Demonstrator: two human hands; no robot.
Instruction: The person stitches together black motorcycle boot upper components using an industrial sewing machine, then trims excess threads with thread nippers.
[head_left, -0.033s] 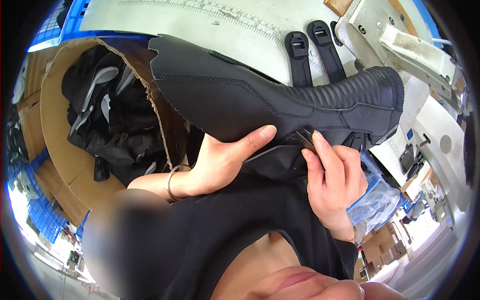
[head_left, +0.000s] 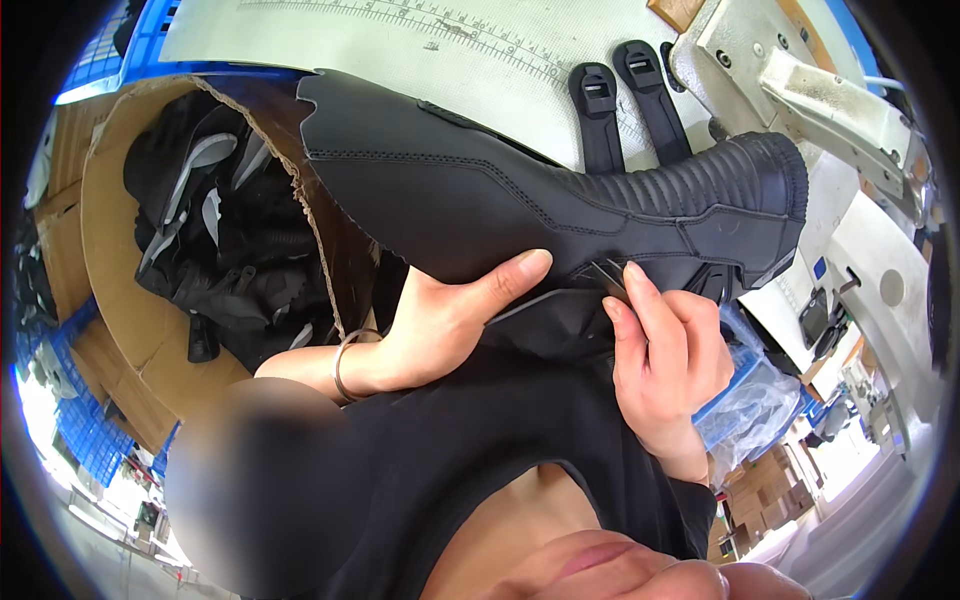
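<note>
A black leather boot upper with ribbed panels and stitched seams lies across in front of me, its shaft to the left and its toe to the right. My left hand grips its lower edge, the thumb pressed on the leather and the fingers hidden beneath. Between thumb and forefinger my right hand pinches small pointed tweezers. Their two thin tips are at a seam near the boot's middle; whether they hold a thread cannot be made out.
An open cardboard box with several black pieces stands at left. Two black buckle straps lie on the white work surface with a printed scale. A pale metal machine stands at right, a clear plastic bag below it.
</note>
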